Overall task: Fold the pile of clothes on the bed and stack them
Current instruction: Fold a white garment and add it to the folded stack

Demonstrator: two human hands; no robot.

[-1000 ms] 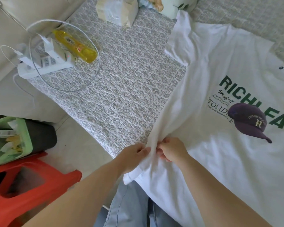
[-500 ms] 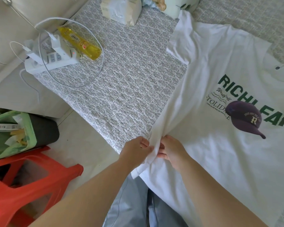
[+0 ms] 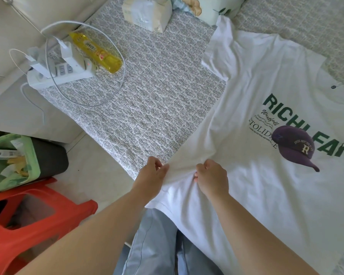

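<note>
A white T-shirt (image 3: 262, 80) with green lettering and a purple cap print lies spread front-up on the patterned bed (image 3: 147, 92), its neck toward the right. My left hand (image 3: 151, 175) pinches the shirt's side edge near the hem corner at the bed's near edge. My right hand (image 3: 213, 177) grips the same edge a little to the right, fingers curled into the cloth. The fabric between them is pulled taut and slightly lifted.
On the bed's left part lie a white power strip (image 3: 56, 74) with chargers and a looping cable, a yellow bottle (image 3: 96, 52) and a tissue pack (image 3: 147, 12). A red stool (image 3: 28, 225) and a green-lined bin (image 3: 14, 159) stand on the floor at left.
My hands have drawn apart along the shirt's edge, stretching the cloth between them. The view has shifted slightly.
</note>
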